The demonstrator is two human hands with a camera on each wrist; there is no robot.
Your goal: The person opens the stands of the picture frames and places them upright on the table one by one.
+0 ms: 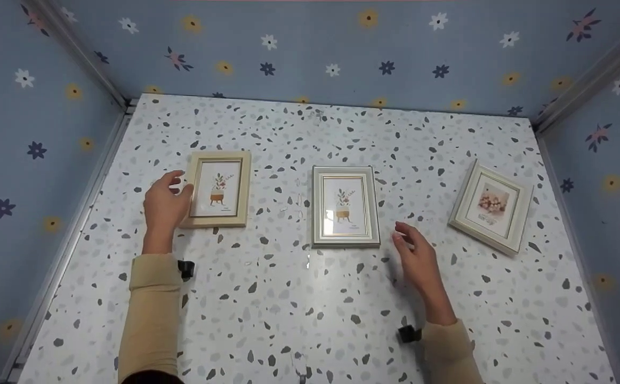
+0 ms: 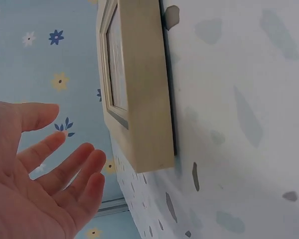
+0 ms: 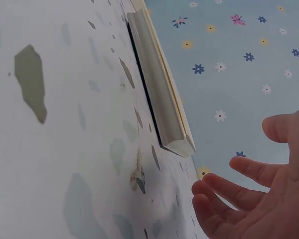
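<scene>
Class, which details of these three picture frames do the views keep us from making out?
Head: left border of the left frame, partly behind the left hand.
Head: picture in the middle frame, partly under glare.
Head: wording in the right frame, too small.
Left wrist: left frame's far end, cut off by the top edge.

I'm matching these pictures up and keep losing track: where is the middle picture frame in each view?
Head: the middle picture frame lies near the centre, left of the right hand.
Left wrist: not visible; the one seen there is the left frame.
Right wrist: upper middle, its side toward the camera, above and left of the fingers.
Shared landmark: the blue flowered wall.
</scene>
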